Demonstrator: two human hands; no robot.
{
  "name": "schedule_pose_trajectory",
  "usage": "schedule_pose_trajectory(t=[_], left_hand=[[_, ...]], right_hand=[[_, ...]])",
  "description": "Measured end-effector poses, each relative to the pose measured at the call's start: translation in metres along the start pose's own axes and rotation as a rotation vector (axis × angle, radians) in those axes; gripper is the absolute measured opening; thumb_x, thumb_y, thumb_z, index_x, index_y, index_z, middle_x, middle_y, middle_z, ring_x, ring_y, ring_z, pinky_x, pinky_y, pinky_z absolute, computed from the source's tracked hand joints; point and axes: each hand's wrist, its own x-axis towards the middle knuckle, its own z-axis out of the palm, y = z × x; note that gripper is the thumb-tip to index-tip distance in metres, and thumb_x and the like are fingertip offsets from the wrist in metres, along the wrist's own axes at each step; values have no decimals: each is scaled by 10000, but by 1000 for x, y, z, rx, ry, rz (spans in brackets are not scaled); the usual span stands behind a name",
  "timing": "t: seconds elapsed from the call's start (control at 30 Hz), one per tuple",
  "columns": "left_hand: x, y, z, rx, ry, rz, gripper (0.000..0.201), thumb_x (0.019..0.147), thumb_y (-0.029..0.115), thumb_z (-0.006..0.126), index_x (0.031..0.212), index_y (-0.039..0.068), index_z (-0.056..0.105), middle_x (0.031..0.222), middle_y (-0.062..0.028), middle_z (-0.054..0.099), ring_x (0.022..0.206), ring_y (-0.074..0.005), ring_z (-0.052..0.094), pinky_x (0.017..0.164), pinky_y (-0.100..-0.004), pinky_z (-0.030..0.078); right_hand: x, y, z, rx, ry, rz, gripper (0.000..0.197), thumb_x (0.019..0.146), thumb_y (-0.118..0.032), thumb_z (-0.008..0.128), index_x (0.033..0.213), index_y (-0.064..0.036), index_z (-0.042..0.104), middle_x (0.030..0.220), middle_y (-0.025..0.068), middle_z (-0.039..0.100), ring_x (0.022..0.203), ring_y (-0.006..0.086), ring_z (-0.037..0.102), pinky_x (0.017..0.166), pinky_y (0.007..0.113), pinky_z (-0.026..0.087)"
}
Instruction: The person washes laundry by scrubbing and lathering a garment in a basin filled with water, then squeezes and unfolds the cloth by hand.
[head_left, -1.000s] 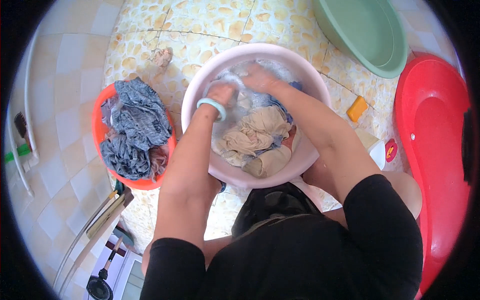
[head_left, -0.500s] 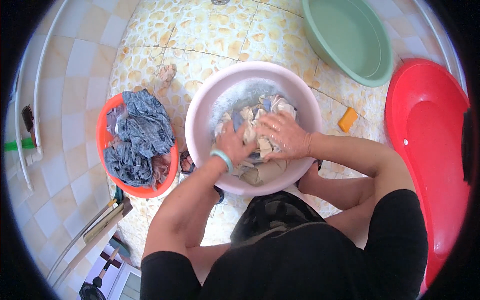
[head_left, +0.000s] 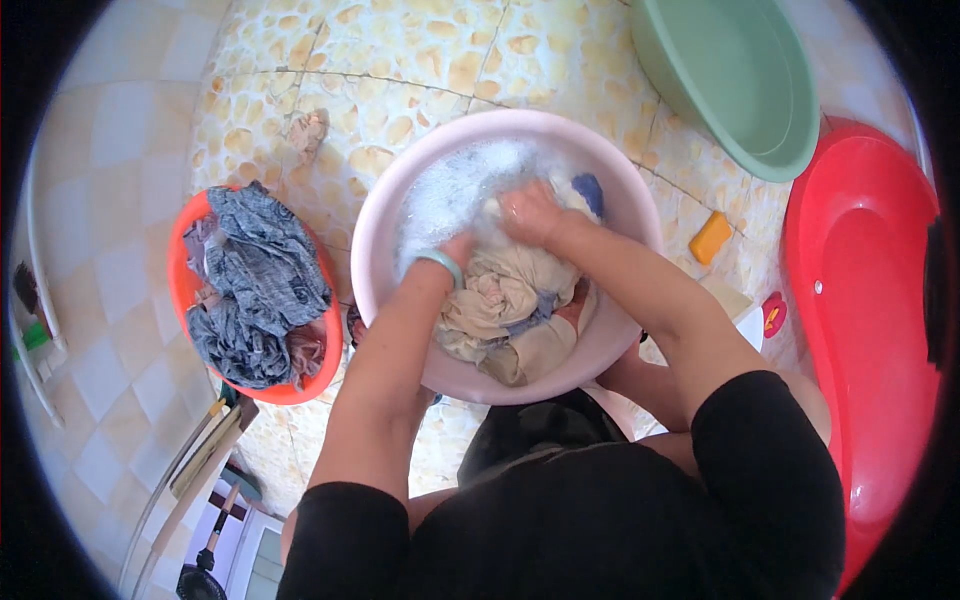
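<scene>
A pink washbasin (head_left: 640,190) holds soapy water and a heap of wet beige cloth (head_left: 505,290), bunched and twisted at its near side. White suds (head_left: 455,190) cover the far left of the water. My right hand (head_left: 532,212) is curled in wet cloth near the basin's middle, its fingertips hidden. To its left, my left hand (head_left: 459,248) dips into the suds beside the beige heap; its fingers are under water. A pale green bangle (head_left: 440,262) circles my left wrist. Dark blue cloth (head_left: 588,192) shows at the far right inside the basin.
An orange-red basin (head_left: 178,285) of grey patterned clothes (head_left: 265,265) stands at left. A green tub (head_left: 735,85) sits far right, a red bathtub (head_left: 870,330) near right. Yellow soap bar (head_left: 711,238) and a crumpled tan item (head_left: 306,133) lie on the tiled floor (head_left: 420,45).
Both hands have pushed from atop the cloth toward the basin's far side and down into the water. The beige cloth now bunches nearer me, with more suds showing. The whole view has shifted slightly.
</scene>
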Motion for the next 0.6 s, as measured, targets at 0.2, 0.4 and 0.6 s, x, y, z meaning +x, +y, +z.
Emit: schedule_pose_trajectory(t=[0.2,0.4,0.6], left_hand=[[25,-2,8,196,178,56,434,820,245,460,1227,94,481,1295,-219,398,1150,-357,442,954,-420,366],[79,-39,9,305,122,96,362,848,302,432,1017,35,608,1116,-180,567,1022,-328,542,878,-411,420],[-72,23,-67,-445,44,178,289,816,307,493,881,65,637,754,-174,636,783,-362,603,752,-437,451]], right_hand=[[33,23,43,240,249,12,259,780,-198,501,940,-25,608,975,231,589,1003,358,531,879,403,417],[17,10,-34,455,217,270,474,790,-358,516,1055,31,575,1092,250,558,1028,337,541,903,402,408],[-74,-9,-65,712,264,-59,555,777,-483,532,1034,6,580,1047,238,577,973,351,552,872,399,410]])
